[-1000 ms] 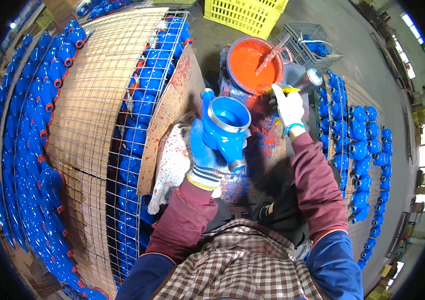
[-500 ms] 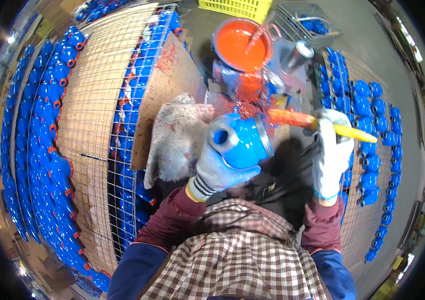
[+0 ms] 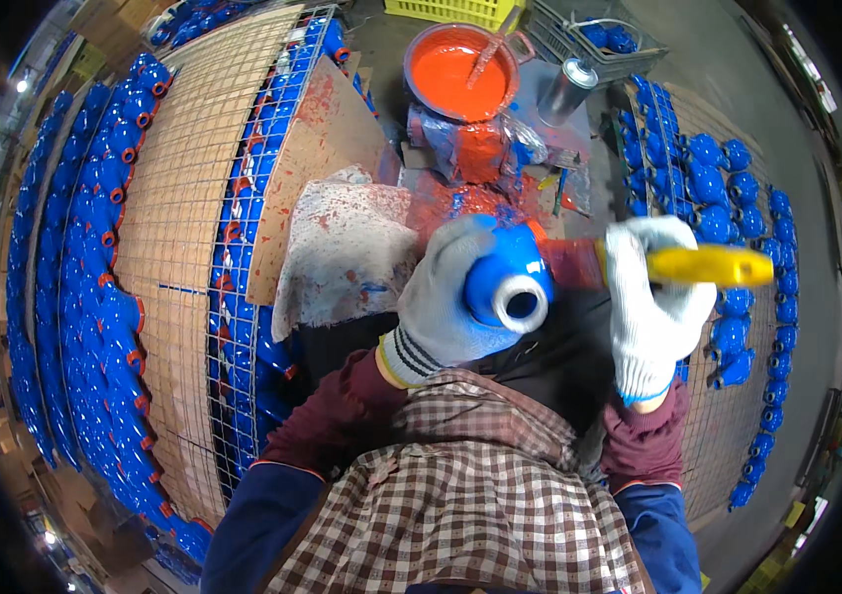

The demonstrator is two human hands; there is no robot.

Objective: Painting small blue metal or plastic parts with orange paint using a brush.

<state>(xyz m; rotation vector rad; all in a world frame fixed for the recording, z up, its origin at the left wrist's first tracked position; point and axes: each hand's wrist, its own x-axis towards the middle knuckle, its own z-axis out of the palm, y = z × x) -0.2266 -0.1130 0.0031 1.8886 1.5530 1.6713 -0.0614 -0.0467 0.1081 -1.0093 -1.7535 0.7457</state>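
Observation:
My gloved left hand (image 3: 445, 297) is closed around a glossy blue hollow metal fitting (image 3: 503, 267). The fitting's narrow round opening, with a bare pale rim, faces up toward me. My gloved right hand (image 3: 660, 297) grips a paintbrush (image 3: 703, 265) by its yellow handle. The brush's orange-red bristles (image 3: 576, 263) reach left to the far right side of the fitting, where a little orange shows on the edge. Whether the bristles press on it is hard to see. Beyond my hands stands a pot of orange-red paint (image 3: 450, 79) with a stick leaning in it.
Wire racks with boards and many blue fittings (image 3: 104, 327) stand to the left; another rack (image 3: 728, 416) is on the right. A paint-spotted cloth (image 3: 346, 247) lies left of my hands. A metal can (image 3: 567, 91), a grey crate (image 3: 609, 45) and a yellow crate (image 3: 460, 12) are farther off.
The fitting has turned in my left hand, so its narrow opening now sits at the right, facing me. The brush has swung level and moved closer, its bristles now beside the fitting.

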